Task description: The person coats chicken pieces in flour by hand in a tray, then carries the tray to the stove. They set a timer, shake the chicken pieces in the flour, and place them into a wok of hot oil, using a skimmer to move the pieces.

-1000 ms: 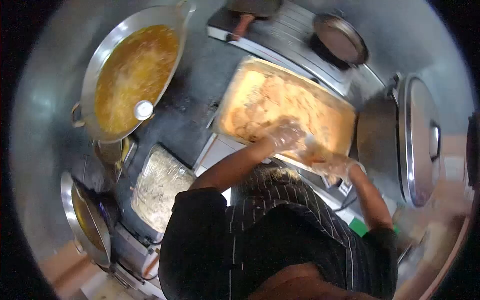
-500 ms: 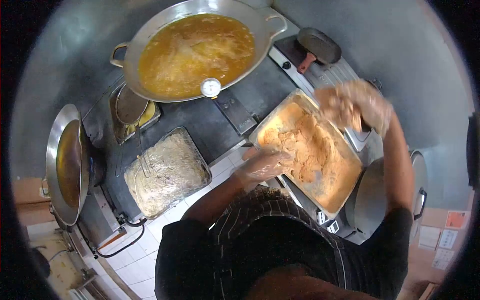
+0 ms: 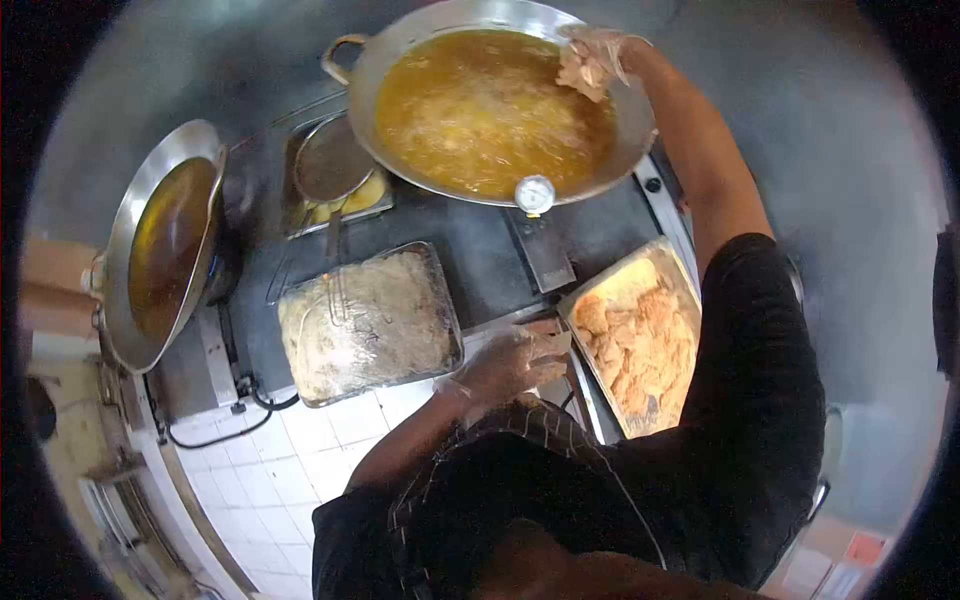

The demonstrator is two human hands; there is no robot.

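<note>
My right hand point(image 3: 597, 57) pinches a breaded piece point(image 3: 580, 72) over the wok point(image 3: 500, 100) at one o'clock, its long axis pointing down toward seven. My left hand point(image 3: 515, 358), fingers loosely spread, rests on the tray point(image 3: 640, 340) edge.

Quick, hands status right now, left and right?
Left hand: open, resting at the breaded-pieces tray edge.
Right hand: closed on a breaded piece over the oil wok.

White floor tiles point(image 3: 300, 470) lie below a dark steel counter point(image 3: 480, 260).
</note>
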